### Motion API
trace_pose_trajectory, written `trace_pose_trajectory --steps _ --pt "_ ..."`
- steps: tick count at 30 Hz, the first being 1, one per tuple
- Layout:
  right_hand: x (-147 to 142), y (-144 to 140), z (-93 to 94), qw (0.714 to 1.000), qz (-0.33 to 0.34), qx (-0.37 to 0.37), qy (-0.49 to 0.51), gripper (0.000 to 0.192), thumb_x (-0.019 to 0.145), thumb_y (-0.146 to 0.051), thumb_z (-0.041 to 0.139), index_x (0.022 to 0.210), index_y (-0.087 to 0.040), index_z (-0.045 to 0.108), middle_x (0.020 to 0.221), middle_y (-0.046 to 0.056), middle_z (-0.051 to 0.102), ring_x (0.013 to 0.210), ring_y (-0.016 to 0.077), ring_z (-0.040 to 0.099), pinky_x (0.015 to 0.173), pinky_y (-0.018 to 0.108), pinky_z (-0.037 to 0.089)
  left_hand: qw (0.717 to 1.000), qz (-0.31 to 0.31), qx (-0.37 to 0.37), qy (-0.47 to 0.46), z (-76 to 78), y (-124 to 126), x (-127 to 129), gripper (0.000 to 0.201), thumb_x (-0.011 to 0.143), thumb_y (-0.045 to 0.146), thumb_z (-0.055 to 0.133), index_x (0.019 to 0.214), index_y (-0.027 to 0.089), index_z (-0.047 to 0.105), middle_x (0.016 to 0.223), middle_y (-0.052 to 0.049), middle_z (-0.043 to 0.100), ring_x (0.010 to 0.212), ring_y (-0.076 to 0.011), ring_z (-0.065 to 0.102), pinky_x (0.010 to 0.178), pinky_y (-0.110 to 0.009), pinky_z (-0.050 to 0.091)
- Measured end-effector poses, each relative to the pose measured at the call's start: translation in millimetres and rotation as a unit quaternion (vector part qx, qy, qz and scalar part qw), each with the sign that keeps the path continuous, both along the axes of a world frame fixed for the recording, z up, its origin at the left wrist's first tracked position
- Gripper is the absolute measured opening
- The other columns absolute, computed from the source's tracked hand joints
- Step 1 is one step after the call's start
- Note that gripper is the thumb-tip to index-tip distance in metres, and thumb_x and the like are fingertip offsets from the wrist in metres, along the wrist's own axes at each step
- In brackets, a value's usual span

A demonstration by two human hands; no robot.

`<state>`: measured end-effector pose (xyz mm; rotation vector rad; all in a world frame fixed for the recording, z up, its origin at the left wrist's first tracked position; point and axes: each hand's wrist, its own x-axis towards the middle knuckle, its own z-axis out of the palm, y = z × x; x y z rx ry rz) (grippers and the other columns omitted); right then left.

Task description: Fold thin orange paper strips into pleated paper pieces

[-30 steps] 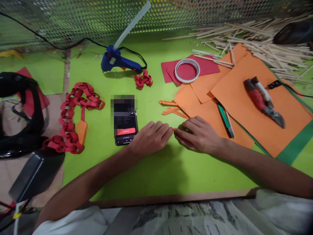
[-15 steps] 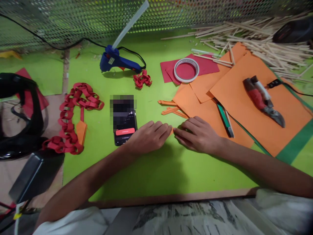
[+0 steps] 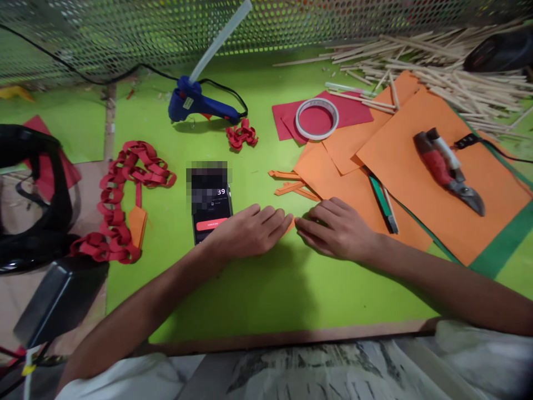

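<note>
My left hand [image 3: 255, 232] is closed over a small orange paper piece [image 3: 290, 225]; only a sliver of it shows at the fingertips. Against its other end, the curled fingers of my right hand [image 3: 339, 229] are pressed together. Most of the piece is hidden under the fingers. Just beyond the hands lie several folded orange paper strips [image 3: 289, 189]. A phone [image 3: 211, 205] with a lit screen lies beside my left wrist, partly covered by it.
A red paper chain [image 3: 114, 208] lies at left, a blue glue gun [image 3: 200, 105] behind. Tape roll [image 3: 300, 119], orange sheets [image 3: 387, 150], a green cutter [image 3: 382, 203], pruning shears [image 3: 449, 172] and wooden sticks [image 3: 437, 66] spread over the right. A black box [image 3: 60, 300] stands front left.
My left hand and forearm have shifted very slightly, covering more of the phone's lower edge. The phone's screen display has changed. Both hands keep their hold.
</note>
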<state>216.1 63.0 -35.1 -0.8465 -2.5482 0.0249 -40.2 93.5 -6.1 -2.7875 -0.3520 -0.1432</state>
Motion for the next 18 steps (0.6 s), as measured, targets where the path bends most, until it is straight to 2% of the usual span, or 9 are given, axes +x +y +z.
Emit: trace_pose_trajectory --steps 6,13,18 --pt "0.8 -0.4 0.4 1.0 -0.002 -0.001 -0.002 0.021 0.096 -0.03 0.062 0.112 -0.017 0.066 0.084 0.004 0.064 0.079 0.0174 0.052 0.068 0.033 0.038 0.999 -0.007 -0.004 0.041 3.0 0.1 -3.1 0.03 0.103 0.014 0.045 0.13 0.016 0.058 0.111 -0.007 0.068 0.085 -0.017 0.058 0.068 -0.032 0.043" --pt "1.0 -0.9 -0.4 1.0 -0.002 -0.001 0.002 0.023 0.094 -0.03 0.064 0.112 -0.016 0.066 0.084 0.004 0.064 0.079 0.0177 0.052 0.068 0.034 0.039 0.996 -0.032 0.051 0.06 8.1 0.9 -2.9 0.034 0.102 0.015 0.046 0.134 0.011 0.057 0.109 -0.007 0.068 0.085 -0.0161 0.058 0.066 -0.03 0.044" --pt "0.4 -0.6 -1.6 1.0 -0.004 0.018 0.002 0.022 0.094 -0.03 0.064 0.112 -0.016 0.065 0.082 0.003 0.063 0.077 0.0173 0.05 0.067 0.033 0.038 0.996 -0.026 0.058 0.064 9.8 -0.9 -2.8 0.035 0.103 0.016 0.047 0.135 0.01 0.056 0.111 -0.008 0.068 0.086 -0.0162 0.059 0.067 -0.029 0.044"
